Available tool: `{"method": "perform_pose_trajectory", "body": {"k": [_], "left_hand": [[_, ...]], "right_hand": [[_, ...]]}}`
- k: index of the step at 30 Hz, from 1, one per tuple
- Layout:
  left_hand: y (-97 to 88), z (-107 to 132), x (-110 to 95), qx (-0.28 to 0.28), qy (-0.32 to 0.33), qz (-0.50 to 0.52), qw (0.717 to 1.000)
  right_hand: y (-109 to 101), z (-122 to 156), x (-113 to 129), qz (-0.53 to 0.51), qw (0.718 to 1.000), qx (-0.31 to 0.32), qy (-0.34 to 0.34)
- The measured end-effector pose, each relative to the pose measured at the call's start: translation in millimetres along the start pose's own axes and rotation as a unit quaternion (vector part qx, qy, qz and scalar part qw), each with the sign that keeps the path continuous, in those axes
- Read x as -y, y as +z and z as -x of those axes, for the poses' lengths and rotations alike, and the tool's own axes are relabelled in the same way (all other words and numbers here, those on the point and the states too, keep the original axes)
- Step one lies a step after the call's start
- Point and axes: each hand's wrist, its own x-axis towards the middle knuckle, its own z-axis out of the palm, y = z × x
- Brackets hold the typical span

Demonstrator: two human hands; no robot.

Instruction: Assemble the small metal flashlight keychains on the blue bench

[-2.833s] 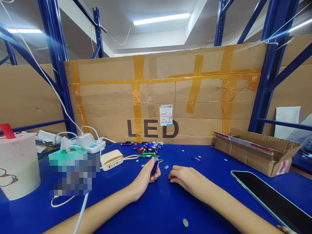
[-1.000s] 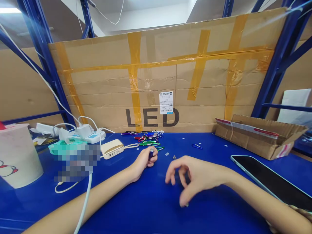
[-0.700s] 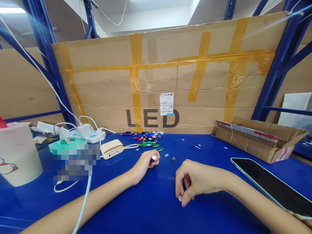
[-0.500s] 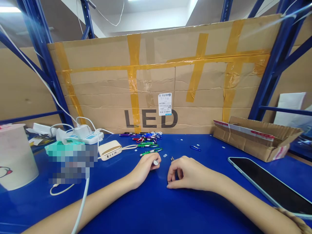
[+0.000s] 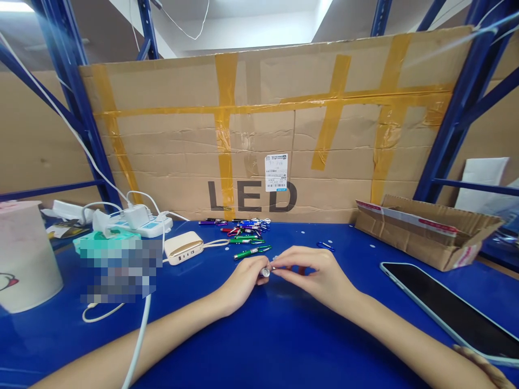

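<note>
Your hands met over the small flashlight [image 5: 265,273] on the blue workbench [image 5: 284,346].
Your left hand [image 5: 243,282] was curled closed around its body, silver end showing, while your right hand [image 5: 312,270] pinched that end with its fingertips [image 5: 277,267]; whether they held a separate tiny part was too small to tell. Green keychain flashlights [image 5: 248,252] lay just beyond your left hand.
</note>
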Motion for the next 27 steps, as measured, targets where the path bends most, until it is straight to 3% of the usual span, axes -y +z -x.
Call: {"method": "perform_pose_trajectory", "body": {"k": [5,11,16,20,22,25,27], "left_hand": [[0.7,-1.4,2.5,0.013,-0.011,0.006,1.000],[2.2,-2.8,2.8,0.021,-0.012,0.036,0.999],[2.8,-1.3,4.3,0.004,-0.002,-0.004,1.000],[2.6,-1.2,8.7,0.014,0.019,-0.018,1.000],[2.0,-2.2,10.0,0.013,0.014,-0.007,1.000],[-0.2,-5.0,10.2,-0.009,-0.025,0.028,0.999],[-2.2,-6.9,9.4,-0.013,-0.053,0.063,0.996]], "right_hand": [[5.9,-1.8,6.3,-0.115,0.990,-0.007,0.087],[11.6,-6.0,4.8,-0.227,0.943,0.004,0.243],[11.0,-6.8,4.9,-0.214,0.935,0.019,0.281],[11.5,-6.5,8.6,-0.262,0.902,0.065,0.336],[11.5,-7.0,6.3,-0.284,0.891,0.059,0.350],[7.8,-7.5,-5.6,-0.217,0.917,-0.025,0.333],[2.6,-6.8,-15.7,-0.082,0.951,-0.056,0.291]]}}
